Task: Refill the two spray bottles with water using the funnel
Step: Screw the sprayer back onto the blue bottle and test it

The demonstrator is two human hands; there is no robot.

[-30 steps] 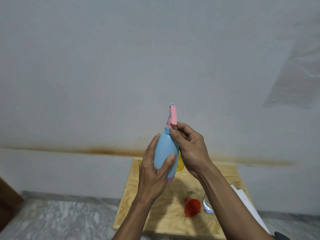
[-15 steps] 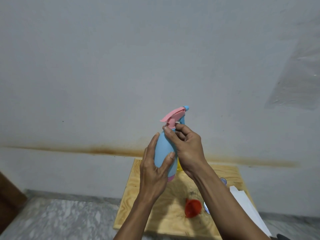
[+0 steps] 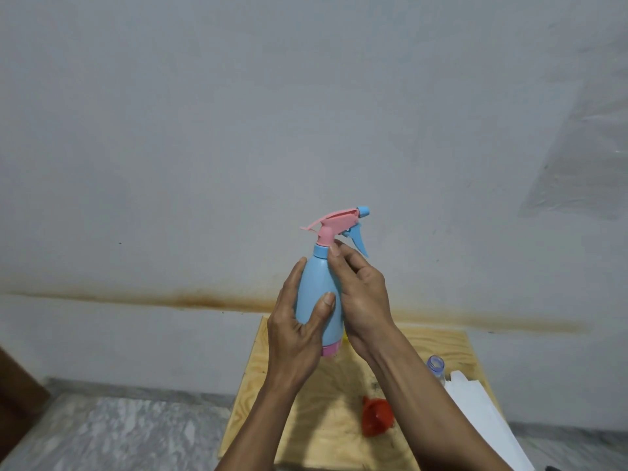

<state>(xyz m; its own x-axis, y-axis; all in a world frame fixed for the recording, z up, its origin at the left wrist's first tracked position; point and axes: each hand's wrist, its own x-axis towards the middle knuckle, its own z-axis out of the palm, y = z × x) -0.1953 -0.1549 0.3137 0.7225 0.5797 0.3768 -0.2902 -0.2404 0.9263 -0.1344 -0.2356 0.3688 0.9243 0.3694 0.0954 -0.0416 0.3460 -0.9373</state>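
A plain room in a home, by the look of it — a bare grey painted wall (image 3: 306,113) crossed by a rusty brown stain line (image 3: 190,302), above a mottled marble floor (image 3: 112,433). A low plywood board (image 3: 302,423) serves as the work surface — makeshift, not a fitted bench.
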